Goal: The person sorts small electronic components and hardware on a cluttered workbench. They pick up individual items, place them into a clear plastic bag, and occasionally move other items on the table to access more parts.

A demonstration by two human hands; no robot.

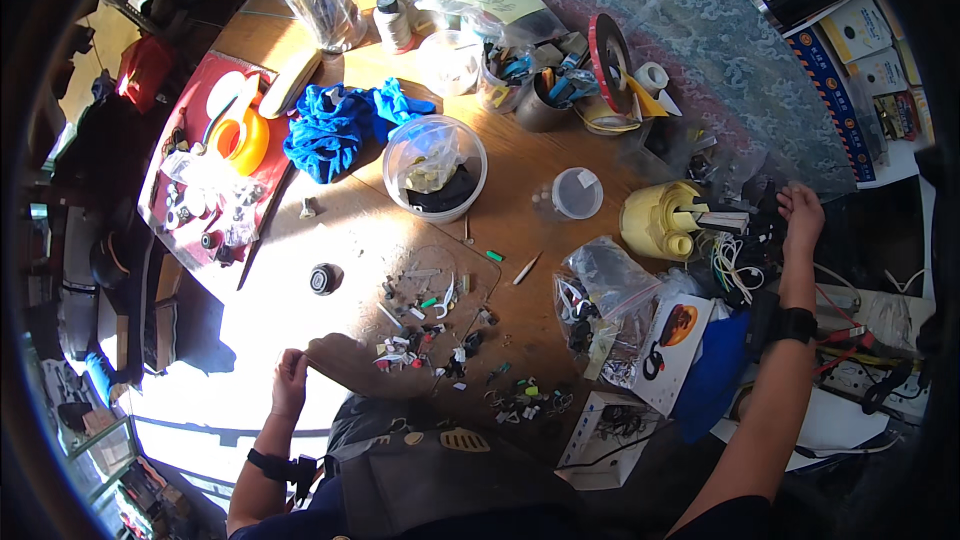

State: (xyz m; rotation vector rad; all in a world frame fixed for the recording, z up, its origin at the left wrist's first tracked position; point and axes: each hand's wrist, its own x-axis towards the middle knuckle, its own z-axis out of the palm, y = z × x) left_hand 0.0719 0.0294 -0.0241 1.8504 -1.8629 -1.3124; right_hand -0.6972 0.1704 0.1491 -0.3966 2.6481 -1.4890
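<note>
My left hand (pixel 289 385) is closed, fingertips pinched together, over the brightly lit front left of the wooden table (pixel 520 340). Whatever is between those fingers, if anything, is too small to make out. At the far right, my right hand (pixel 801 218) has its fingers curled beside a dark cluttered pile (pixel 765 210); what they grip is hidden. Left of that hand lies a yellow plastic container (pixel 652 220) with strips sticking out. White cables (pixel 735 265) sit just below. Small loose parts (pixel 410 345) are scattered across the table's front middle.
A clear round tub (pixel 435 168) and a lidded jar (pixel 577 193) stand mid-table. Blue cloth (pixel 328 130) and an orange tape roll (pixel 240 140) lie left. Plastic bags (pixel 610 285) and a white printed box (pixel 672 352) crowd the right front. A tall clear canister (pixel 322 2) stands behind.
</note>
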